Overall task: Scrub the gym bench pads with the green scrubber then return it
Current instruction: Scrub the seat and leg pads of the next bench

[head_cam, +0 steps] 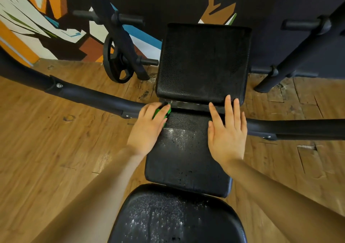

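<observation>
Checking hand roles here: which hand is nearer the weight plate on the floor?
Left. The left hand, gripping the green scrubber, lies just below-right of the weight plate; the right hand rests across the bench, farther away.

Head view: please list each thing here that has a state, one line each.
Left hand: grips the green scrubber.
Right hand: flat, fingers straight, on the middle pad.
Middle pad: wet, foamy.
Near pad: wet, speckled.
Far pad: looks dry.

Gym — padded bench (202,63), weight plate (116,60), mural wall (37,19).
</observation>
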The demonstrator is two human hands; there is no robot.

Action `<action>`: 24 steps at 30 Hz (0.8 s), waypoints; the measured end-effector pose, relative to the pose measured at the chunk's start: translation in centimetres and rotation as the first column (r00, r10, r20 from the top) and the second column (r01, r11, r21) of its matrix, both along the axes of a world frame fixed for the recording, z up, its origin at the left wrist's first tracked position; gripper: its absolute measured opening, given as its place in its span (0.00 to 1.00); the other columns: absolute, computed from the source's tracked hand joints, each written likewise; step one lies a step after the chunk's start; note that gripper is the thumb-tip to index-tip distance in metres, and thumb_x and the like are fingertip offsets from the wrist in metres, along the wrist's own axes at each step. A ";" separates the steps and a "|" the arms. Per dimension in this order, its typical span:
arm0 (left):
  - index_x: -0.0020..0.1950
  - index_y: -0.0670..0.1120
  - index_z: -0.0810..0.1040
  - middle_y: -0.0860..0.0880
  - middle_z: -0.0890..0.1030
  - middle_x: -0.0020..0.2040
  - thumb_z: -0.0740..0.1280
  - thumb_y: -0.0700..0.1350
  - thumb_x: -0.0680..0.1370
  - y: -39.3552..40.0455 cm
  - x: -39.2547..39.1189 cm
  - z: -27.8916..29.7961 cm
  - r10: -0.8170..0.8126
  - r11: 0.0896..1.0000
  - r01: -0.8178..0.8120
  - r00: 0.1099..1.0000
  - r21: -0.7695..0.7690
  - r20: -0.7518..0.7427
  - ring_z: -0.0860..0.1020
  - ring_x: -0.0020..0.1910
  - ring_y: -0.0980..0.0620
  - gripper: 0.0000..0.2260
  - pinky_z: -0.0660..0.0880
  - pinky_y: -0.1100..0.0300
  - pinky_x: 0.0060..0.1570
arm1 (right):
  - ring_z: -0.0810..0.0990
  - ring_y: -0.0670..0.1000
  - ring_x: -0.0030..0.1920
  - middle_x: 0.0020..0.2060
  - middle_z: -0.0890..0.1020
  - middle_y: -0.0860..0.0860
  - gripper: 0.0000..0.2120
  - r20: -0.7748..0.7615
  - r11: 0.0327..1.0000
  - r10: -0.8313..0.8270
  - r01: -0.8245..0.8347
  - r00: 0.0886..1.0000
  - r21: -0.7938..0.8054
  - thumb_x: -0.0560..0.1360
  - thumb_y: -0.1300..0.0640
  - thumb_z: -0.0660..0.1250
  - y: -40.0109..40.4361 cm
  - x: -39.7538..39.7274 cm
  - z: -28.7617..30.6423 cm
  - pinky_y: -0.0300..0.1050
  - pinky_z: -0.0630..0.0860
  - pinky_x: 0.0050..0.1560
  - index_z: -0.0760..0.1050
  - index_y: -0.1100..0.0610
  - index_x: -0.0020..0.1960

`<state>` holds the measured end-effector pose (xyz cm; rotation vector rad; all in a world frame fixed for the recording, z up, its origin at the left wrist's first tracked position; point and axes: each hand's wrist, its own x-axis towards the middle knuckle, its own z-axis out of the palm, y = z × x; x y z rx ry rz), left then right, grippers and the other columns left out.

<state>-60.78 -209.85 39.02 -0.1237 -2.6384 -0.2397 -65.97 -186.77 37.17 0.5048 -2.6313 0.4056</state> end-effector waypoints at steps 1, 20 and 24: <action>0.68 0.40 0.74 0.39 0.75 0.61 0.62 0.41 0.80 0.3 0.0 0.0 0.000 1.000 0.000 1.000 0.010 0.003 0.71 0.61 0.40 0.17 0.74 0.46 0.60 | 0.53 0.62 0.78 0.78 0.57 0.60 0.23 -0.001 1.000 -0.001 0.001 1.000 -0.001 0.82 0.52 0.51 0.0 0.0 0.0 0.63 0.58 0.74 0.63 0.52 0.76; 0.67 0.50 0.76 0.46 0.77 0.60 0.61 0.49 0.79 2.9 -0.8 -0.4 -0.032 0.991 0.025 0.998 -0.134 -0.055 0.73 0.62 0.44 0.17 0.68 0.41 0.67 | 0.52 0.61 0.78 0.78 0.56 0.59 0.24 0.001 1.000 -0.016 0.016 1.000 0.011 0.82 0.51 0.50 0.0 0.1 0.0 0.63 0.59 0.74 0.63 0.52 0.77; 0.67 0.44 0.76 0.41 0.76 0.61 0.63 0.44 0.79 1.0 0.0 -0.5 -0.025 1.000 0.025 0.999 0.002 -0.023 0.72 0.64 0.40 0.17 0.72 0.47 0.64 | 0.52 0.61 0.78 0.78 0.56 0.59 0.23 -0.007 1.000 -0.025 0.025 1.000 0.013 0.82 0.51 0.49 -0.1 0.2 0.0 0.63 0.58 0.74 0.63 0.51 0.77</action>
